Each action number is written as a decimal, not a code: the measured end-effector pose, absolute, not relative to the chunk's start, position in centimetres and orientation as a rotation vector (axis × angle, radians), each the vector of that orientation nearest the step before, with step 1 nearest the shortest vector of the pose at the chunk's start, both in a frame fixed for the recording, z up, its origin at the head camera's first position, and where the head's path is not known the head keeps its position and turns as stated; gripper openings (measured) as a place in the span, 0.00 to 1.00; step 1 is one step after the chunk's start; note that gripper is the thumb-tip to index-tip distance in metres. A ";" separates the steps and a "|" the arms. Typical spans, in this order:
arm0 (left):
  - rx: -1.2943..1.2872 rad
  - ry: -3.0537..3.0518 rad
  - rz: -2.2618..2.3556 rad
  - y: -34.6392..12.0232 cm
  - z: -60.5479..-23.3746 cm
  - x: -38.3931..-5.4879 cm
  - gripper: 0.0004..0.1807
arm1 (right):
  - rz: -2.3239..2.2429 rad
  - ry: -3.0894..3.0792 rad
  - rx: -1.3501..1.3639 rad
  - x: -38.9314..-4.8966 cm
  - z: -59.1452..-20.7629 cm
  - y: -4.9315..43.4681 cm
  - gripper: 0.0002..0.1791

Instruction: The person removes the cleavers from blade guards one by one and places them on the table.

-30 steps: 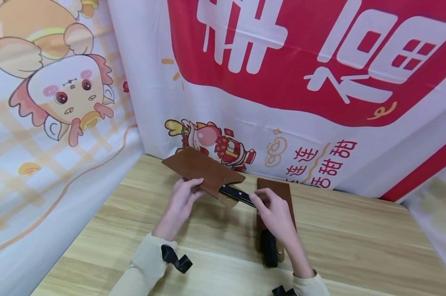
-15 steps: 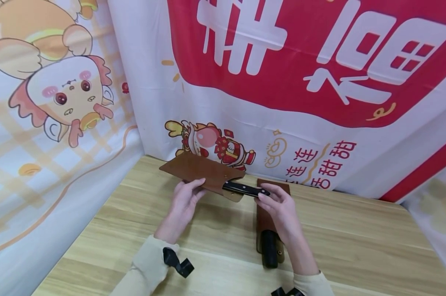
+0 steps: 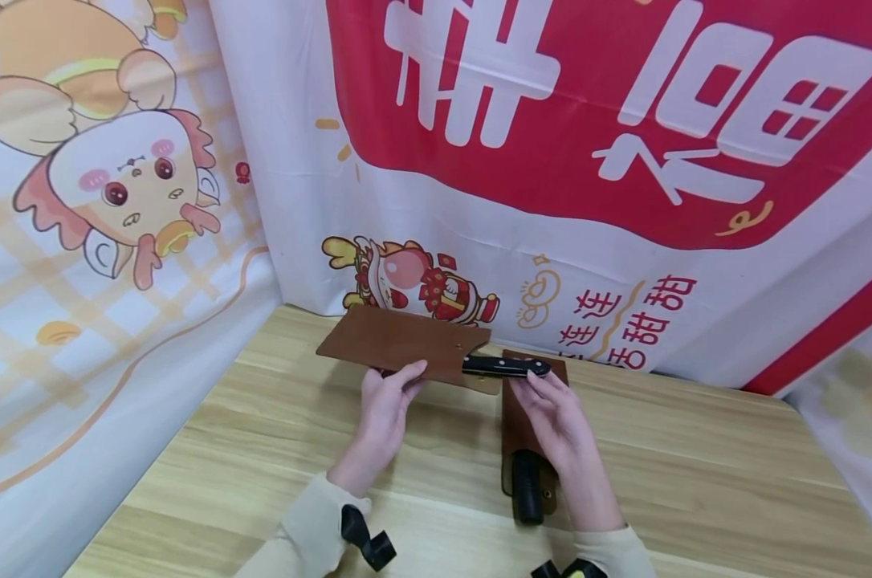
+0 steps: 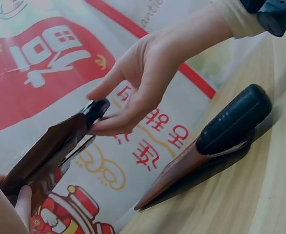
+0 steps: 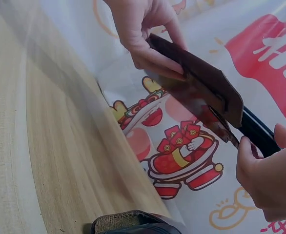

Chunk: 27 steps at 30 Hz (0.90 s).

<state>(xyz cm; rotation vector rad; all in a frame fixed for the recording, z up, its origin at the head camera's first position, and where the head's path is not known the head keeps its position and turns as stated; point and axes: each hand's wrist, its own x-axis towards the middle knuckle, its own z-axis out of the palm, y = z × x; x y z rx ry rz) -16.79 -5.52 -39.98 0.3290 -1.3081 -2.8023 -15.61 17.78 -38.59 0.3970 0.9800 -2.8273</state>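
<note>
A brown leather sheath [image 3: 400, 341] is held just above the table, its broad face upward in the head view. From its right end sticks the black riveted handle [image 3: 504, 366] of a knife, whose blade is mostly or wholly hidden inside. My left hand [image 3: 387, 409] grips the sheath's near edge, thumb on top and fingers beneath. At the handle's end, my right hand [image 3: 555, 409] pinches with thumb and fingertips, as the left wrist view shows too. Under my right forearm lies a second brown sheath [image 3: 517, 425] with a thick black handle [image 3: 527, 486] toward me.
The wood-grain table [image 3: 436, 498] runs back to a white cloth backdrop [image 3: 588, 225] with red and cartoon prints. Another printed cloth [image 3: 118, 321] hangs along the left side. Black camera mounts [image 3: 367, 539] sit on the wrists.
The held sheath and knife have turned nearly level across the view and shifted right and slightly down. Both hands have moved right with them. The second sheath stays in place.
</note>
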 end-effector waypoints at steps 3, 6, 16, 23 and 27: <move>0.296 -1.306 -2.806 -5.0 -39.9 -16.4 0.31 | -2.844 0.892 0.427 -15.7 -38.7 18.0 0.15; 0.279 -1.287 -2.823 -4.6 -39.9 -16.1 0.29 | -2.844 0.890 0.437 -15.7 -38.8 18.1 0.17; 0.252 -1.288 -2.893 -3.5 -40.4 -15.3 0.24 | -2.848 0.869 0.322 -15.7 -39.1 17.7 0.20; 0.237 -1.219 -2.901 -3.5 -40.3 -15.5 0.23 | -2.860 0.894 0.330 -15.5 -39.0 17.6 0.12; 0.240 -1.220 -2.909 -3.6 -40.3 -15.7 0.23 | -2.864 0.896 0.373 -15.4 -38.9 17.5 0.13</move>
